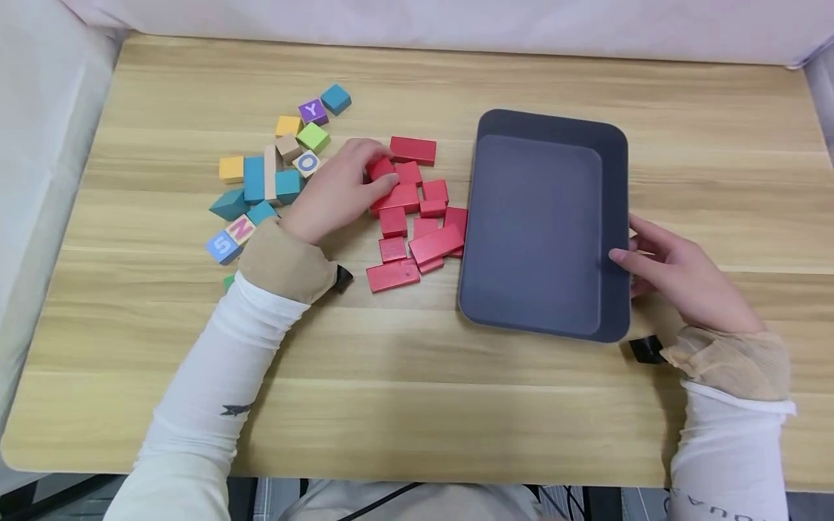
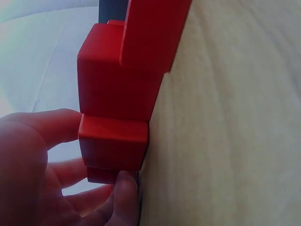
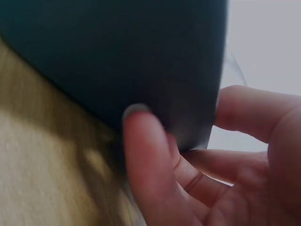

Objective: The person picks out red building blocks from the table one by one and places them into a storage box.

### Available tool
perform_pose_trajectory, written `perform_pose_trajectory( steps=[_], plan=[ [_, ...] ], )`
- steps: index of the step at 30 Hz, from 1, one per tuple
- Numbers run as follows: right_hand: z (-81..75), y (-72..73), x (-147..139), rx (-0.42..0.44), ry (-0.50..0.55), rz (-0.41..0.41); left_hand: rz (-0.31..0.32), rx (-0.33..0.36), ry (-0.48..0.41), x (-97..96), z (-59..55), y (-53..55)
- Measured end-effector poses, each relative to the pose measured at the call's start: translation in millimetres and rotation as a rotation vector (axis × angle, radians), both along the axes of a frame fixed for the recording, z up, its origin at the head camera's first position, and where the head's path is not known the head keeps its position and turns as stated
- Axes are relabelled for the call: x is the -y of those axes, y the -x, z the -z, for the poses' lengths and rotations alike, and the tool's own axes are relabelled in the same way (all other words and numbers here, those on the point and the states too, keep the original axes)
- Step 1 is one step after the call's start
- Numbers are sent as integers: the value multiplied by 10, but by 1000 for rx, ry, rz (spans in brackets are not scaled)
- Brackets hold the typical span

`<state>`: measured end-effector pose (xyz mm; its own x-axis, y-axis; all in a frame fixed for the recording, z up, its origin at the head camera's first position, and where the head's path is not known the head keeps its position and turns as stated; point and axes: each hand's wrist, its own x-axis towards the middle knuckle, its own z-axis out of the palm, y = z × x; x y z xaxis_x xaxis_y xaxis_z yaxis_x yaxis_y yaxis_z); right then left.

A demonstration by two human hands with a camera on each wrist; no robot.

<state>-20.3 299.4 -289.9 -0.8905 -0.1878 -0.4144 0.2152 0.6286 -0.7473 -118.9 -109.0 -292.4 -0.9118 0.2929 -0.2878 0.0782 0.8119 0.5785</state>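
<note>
Among a cluster of red wooden blocks (image 1: 433, 242), my left hand (image 1: 345, 181) pinches a red block (image 1: 381, 168) at the cluster's upper left. The left wrist view shows the thumb and fingers of that hand (image 2: 56, 174) close around stacked-looking red blocks (image 2: 115, 141); their exact contact is partly hidden. To the right lies a dark grey rectangular tray (image 1: 541, 231) with nothing in it. My right hand (image 1: 684, 271) grips its right rim, the thumb over the edge and the fingers outside. In the right wrist view the tray wall (image 3: 141, 56) fills much of the picture.
Left of the red blocks lie several mixed blocks, among them a blue block (image 1: 254, 179), a yellow block (image 1: 231, 169), a green block (image 1: 314, 137) and a purple letter block (image 1: 313, 111). All stand on a wood-grain table (image 1: 391, 405). A white cloth wall (image 1: 456, 25) borders its far edge.
</note>
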Motion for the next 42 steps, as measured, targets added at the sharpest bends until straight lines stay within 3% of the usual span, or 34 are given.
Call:
perform_pose_trajectory(
  steps=[4,7,16,27,32,42],
  plan=[
    [-12,22,27,-5,-26,-25,-70,51,-31,26,-23,-2],
    [-23,27,55,3,-55,-36,-85,67,-23,61,-38,-11],
    [-94,34,82,-49,-145,-70,-82,47,2,101,-106,-13],
    [-227,11,70,-36,-151,-39,-43,33,-25,53,-234,12],
    [-264,16,49,-23,-173,-36,-18,72,-40,19,-276,43],
    [-241,-14,80,14,-182,-21,-55,104,-40,30,-270,72]
  ],
)
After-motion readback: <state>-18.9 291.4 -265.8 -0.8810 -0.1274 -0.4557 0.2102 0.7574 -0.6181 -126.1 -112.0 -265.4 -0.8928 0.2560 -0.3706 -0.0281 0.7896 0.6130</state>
